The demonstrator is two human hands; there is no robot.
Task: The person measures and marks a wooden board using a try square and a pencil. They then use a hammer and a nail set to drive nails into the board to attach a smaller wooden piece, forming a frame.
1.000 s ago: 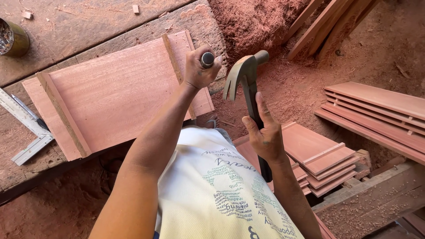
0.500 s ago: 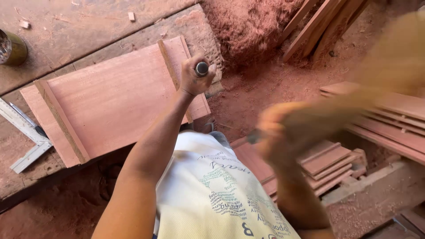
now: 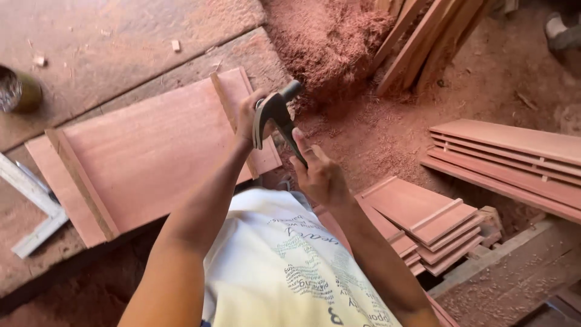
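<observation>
A reddish wooden panel [image 3: 151, 157] with a batten across each end lies on the workbench. My left hand [image 3: 245, 118] rests closed at the panel's right batten [image 3: 227, 100], gripping a short dark-ended tool that the hammer now hides. My right hand [image 3: 321, 175] grips the handle of a claw hammer [image 3: 272, 112]. The hammer's head sits right over my left fist, claw pointing down towards me.
A tin can [image 3: 18, 91] stands at the bench's far left and a metal square [image 3: 33, 206] lies at the left edge. A sawdust heap [image 3: 327, 36] sits beyond the panel. Stacked panels [image 3: 423, 224], flat boards [image 3: 514, 157] and leaning planks [image 3: 417, 36] fill the right side.
My right hand swung the hammer back to the right, then brought it down onto the tool in my left fist. The left hand stayed at the batten.
</observation>
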